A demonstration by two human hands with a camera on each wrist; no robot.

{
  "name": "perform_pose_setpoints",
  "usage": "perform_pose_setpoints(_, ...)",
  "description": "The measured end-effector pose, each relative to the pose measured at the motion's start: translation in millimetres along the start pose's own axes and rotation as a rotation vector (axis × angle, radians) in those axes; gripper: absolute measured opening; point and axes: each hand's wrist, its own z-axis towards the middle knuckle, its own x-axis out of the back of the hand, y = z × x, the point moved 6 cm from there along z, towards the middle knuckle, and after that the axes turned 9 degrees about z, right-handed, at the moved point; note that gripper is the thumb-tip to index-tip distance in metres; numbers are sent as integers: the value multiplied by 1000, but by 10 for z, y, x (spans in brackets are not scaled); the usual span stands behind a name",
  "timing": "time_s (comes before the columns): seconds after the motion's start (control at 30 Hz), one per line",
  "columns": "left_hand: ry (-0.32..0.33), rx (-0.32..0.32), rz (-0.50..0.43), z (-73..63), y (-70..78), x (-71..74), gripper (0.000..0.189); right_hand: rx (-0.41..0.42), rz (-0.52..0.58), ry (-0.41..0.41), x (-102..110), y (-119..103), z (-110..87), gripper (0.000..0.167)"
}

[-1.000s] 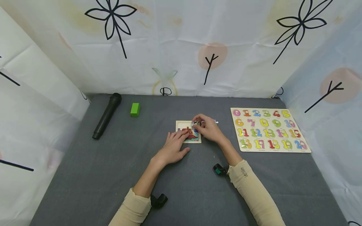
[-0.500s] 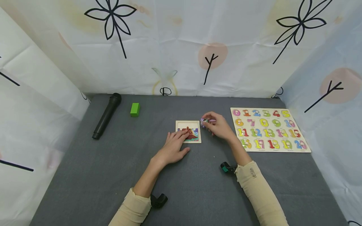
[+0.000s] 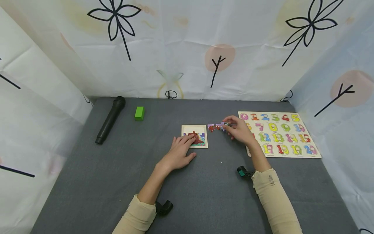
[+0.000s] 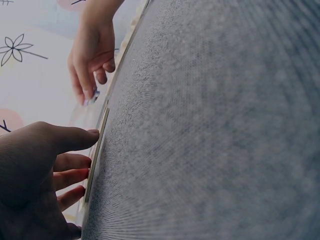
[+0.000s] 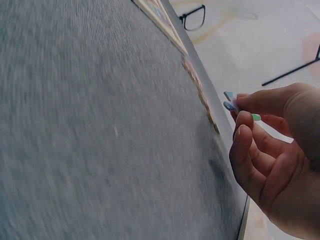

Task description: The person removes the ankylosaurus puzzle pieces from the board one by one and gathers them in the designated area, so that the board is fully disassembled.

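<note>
Right of the puzzle frame [image 3: 194,126], near the loose pieces [image 3: 211,128], the right hand [image 3: 238,130] pinches a puzzle piece [image 5: 229,105]; I'd guess light, stiff, best taken by its edges. The left hand [image 3: 179,153] rests on the frame, fingers extended, clamping nothing.

The left hand [image 3: 179,154] lies outstretched; right hand [image 3: 238,130] pinches.

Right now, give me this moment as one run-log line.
left hand: resting on small puzzle | right hand: pinching puzzle piece | loose pieces: right of small puzzle | number board: farther right
</note>
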Motion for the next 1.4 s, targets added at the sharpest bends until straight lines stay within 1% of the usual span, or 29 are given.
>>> perform_pose_setpoints(0.2,-2,7,3,-1,-2,-3,65,-26,-43,9,96,74,-13,34)
perform_pose_setpoints(0.4,-5,11,6,2,-14,-19,65,-53,-86,7,139,140,-4,32)
perform_pose_setpoints(0.8,-3,10,7,3,-6,-16,64,-33,-181,28,134,154,22,28)
perform_pose_setpoints(1.0,-1,12,5,-4,-13,-18,65,-28,-211,30,118,154,30,27)
perform_pose_setpoints(1.17,6,10,0,4,-20,-28,64,-30,-212,35,119,160,30,26)
perform_pose_setpoints(1.4,17,18,-3,3,-16,-22,63,-22,-181,44,123,136,5,27)
